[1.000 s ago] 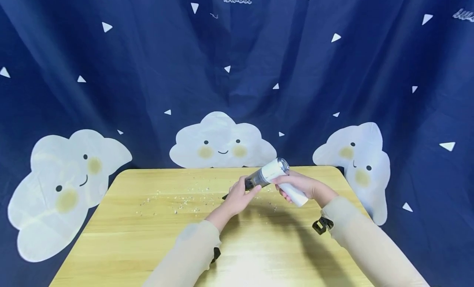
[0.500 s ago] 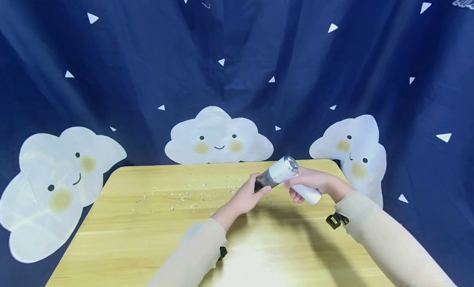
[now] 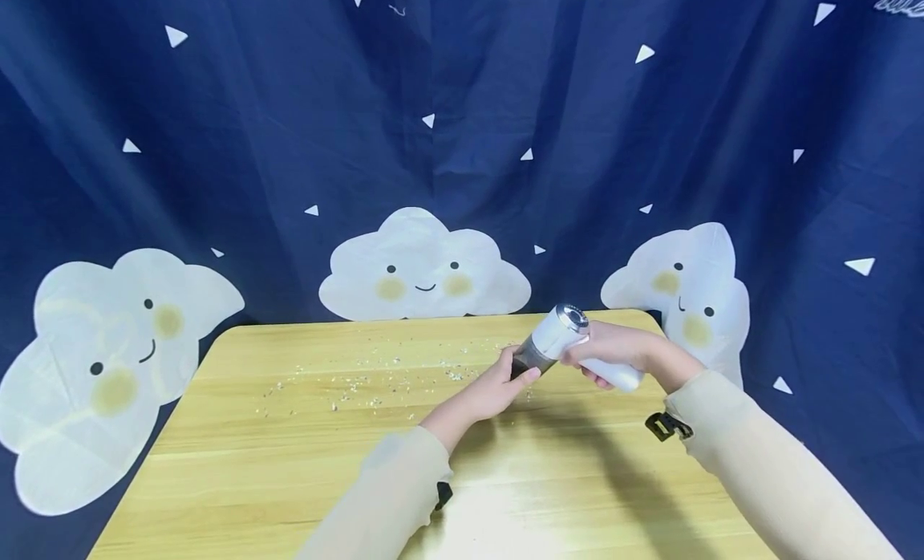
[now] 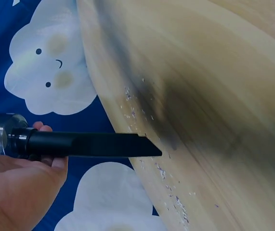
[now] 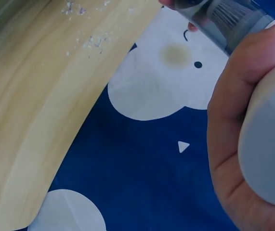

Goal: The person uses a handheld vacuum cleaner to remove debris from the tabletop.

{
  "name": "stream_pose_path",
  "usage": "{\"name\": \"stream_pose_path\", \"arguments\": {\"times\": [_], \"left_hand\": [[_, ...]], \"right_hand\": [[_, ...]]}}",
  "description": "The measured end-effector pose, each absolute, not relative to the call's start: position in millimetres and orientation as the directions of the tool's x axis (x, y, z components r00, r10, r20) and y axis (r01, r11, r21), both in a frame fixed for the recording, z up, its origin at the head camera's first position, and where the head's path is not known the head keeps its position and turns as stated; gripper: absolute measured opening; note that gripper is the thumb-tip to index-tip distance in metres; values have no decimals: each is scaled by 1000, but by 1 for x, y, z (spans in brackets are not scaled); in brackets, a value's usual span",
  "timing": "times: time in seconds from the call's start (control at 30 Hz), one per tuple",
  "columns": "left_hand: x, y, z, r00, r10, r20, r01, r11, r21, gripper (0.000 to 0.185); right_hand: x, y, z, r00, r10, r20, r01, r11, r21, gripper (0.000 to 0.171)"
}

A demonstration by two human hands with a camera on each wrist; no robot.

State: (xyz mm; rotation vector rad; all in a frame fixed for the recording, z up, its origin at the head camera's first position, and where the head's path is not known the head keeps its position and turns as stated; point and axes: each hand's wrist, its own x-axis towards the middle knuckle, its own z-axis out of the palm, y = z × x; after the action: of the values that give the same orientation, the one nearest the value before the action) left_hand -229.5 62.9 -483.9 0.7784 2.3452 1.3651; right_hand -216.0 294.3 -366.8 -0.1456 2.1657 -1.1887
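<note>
A small handheld vacuum point(image 3: 559, 335) with a white body, a clear dust cup and a black nozzle is held tilted above the back right of the wooden table point(image 3: 289, 464). My right hand point(image 3: 588, 359) grips its white handle point(image 5: 267, 149). My left hand point(image 3: 521, 369) grips the front end where the dust cup meets the nozzle. In the left wrist view the flat black nozzle point(image 4: 94, 144) sticks out from my left hand point(image 4: 17, 187) and hovers over the table's edge. Scattered pale crumbs point(image 3: 375, 379) lie on the table left of the hands.
A dark blue curtain with white smiling clouds point(image 3: 422, 267) hangs behind and around the table. The table's far edge lies just beyond the hands. Black strap clips point(image 3: 667, 425) sit on my wrists. Bare wood fills the near half of the table.
Both hands and the vacuum have shifted a little to the right. The nozzle tip, seen near the table before, is now hidden behind my left hand in the head view.
</note>
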Motion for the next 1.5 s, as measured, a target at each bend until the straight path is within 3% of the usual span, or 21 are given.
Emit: {"name": "stream_pose_path", "arguments": {"times": [0.23, 0.9, 1.5], "left_hand": [[-227, 68, -482, -769, 637, -46, 288, 410, 865, 74], [-222, 84, -488, -738, 674, -34, 294, 367, 883, 69], [-220, 83, -489, -746, 665, -49, 280, 379, 882, 73]], "right_hand": [[-211, 300, -362, -777, -392, -492, 182, 609, -772, 42], [-205, 309, -352, -765, -364, -532, 204, 646, -736, 40], [-205, 309, -358, -778, -320, -541, 234, 651, -722, 41]]}}
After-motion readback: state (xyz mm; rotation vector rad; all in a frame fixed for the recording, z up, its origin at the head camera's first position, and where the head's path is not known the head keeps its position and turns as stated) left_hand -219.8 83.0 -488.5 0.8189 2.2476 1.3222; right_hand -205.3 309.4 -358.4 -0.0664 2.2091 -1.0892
